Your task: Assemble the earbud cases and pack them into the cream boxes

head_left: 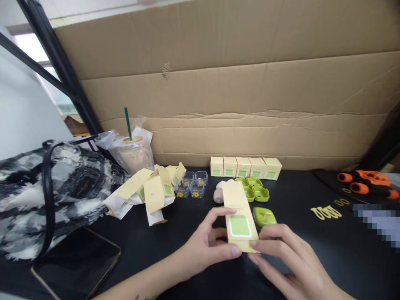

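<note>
Folding a flat carton (239, 216) into shape is the step I judge in hand: my left hand (203, 246) pinches its near-left edge, my right hand (281, 254) clamps its near-right corner, just left of the green case (264, 216), and squaring it needs steady thumb pressure.

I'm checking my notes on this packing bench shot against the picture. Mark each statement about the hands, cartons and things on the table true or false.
1. Both hands hold one flat yellow carton. True: left hand and right hand grip its near end.
2. Five closed small boxes stand in a row by the cardboard wall. True.
3. The iced drink has a red straw. False: the straw is green.
4. The green cases lie left of the handbag. False: they lie to its right.
</note>
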